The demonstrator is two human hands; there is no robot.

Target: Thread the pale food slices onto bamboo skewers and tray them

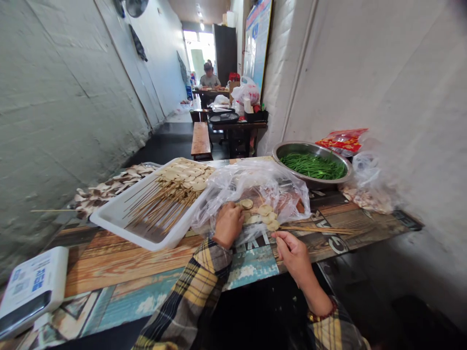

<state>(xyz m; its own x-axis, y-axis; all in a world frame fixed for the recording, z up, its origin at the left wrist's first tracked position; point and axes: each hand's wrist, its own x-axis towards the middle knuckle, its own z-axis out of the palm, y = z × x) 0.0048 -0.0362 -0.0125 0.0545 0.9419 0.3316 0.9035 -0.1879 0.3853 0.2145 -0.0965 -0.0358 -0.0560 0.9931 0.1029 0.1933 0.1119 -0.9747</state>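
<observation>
My right hand [292, 255] pinches the end of a thin wooden skewer [274, 234] between thumb and fingertips. Just beyond it, pale round slices [269, 217] overlap in a short row; whether the skewer runs through them I cannot tell. My left hand [229, 224] is curled, palm down, over a clear plastic bag [288, 181] spread on the table. Its fingertips are hidden beside more round slices [246, 203]. Several loose skewers [324, 229] lie to the right of the slices. On the left, a white tray [146, 244] holds rows of skewered slices [186, 172], sticks pointing toward me.
A steel bowl [314, 182] of green chives [312, 166] stands back right, beside plastic bags [368, 180]. Skewered mushroom-like pieces [109, 190] lie beyond the tray. A white device [34, 287] sits front left on the patterned table [127, 262]. A person [209, 78] sits far back.
</observation>
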